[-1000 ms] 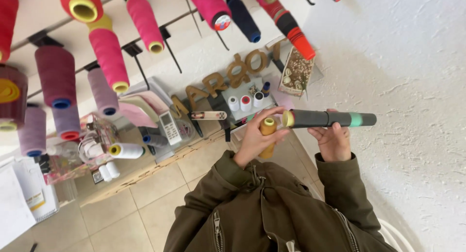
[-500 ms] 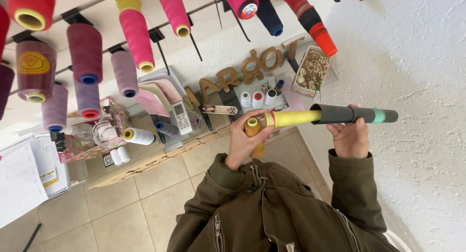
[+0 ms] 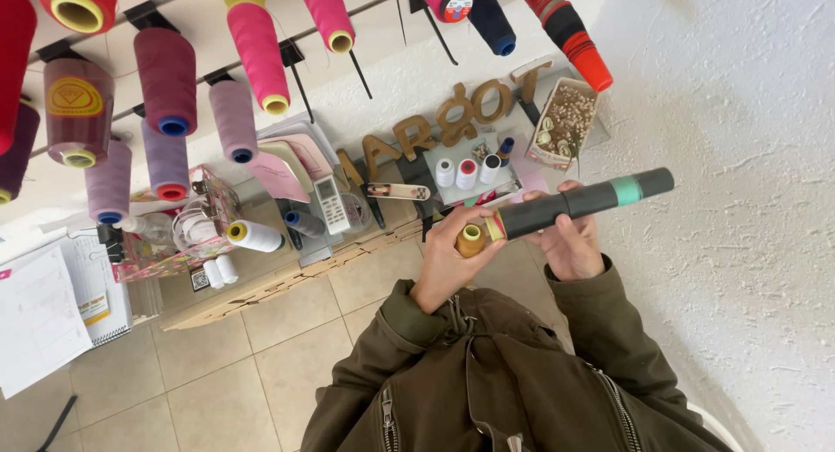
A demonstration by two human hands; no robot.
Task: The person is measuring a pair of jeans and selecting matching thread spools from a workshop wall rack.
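Beneath a wall rack of large thread cones (image 3: 165, 82), the right hand (image 3: 570, 243) closes around a dark cylindrical tube with a green band (image 3: 578, 204); the left hand (image 3: 448, 261) pinches a small mustard-yellow spool (image 3: 470, 240) at its near end. Judged step: fitting spool to tube, needing alignment. Right fingertips are hidden.

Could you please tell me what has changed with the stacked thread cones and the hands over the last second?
The yellow section seen half a second ago is covered again: the dark stack of cones has slid back toward the mustard spool. The stack now tilts up at its far end. The left hand still holds the spool end and the right hand still grips the stack. The shelf clutter is unchanged.
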